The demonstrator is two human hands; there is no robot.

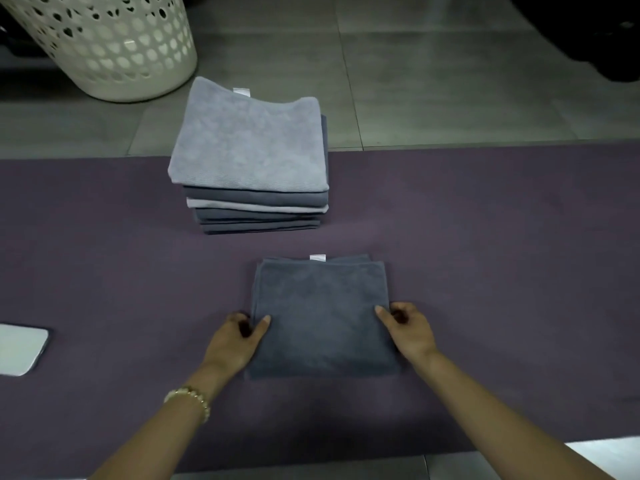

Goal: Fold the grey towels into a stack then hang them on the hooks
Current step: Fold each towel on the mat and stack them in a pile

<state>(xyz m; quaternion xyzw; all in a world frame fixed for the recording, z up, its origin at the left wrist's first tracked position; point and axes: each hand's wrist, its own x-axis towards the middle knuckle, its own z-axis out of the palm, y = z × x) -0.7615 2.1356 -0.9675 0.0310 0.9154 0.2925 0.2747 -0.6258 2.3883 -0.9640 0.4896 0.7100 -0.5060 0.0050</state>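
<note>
From the head camera there is one loose towel, one stack, one basket and two hands. The loose square dark grey folded towel (322, 317) lies flat on the wide purple mat (104, 254), in the middle of the near half, with a small white tag (318, 258) poking out at its far edge. Beyond it and a little to the left stands the stack of folded light and dark grey towels (249, 150). Six layers show at the stack's near face, two light and four dark, though the folds make the exact count hard to tell. A light grey towel is on top. The stack's far part overhangs the mat's far edge onto the grey tiled floor (450, 98).

One cream perforated plastic laundry basket (104, 46) stands on the tiles at the far left, close to the stack. One flat white rounded-corner object (20, 348) lies at the mat's left edge, well apart from the towel. Bare mat stretches to both sides of the loose towel and between it and the stack.

The left hand (239, 341), with a gold bracelet (188, 400) on its wrist, grasps the towel's left edge, thumb on top and fingers (242, 320) curled at the side. The right hand (408, 332) pinches the right edge the same way.
</note>
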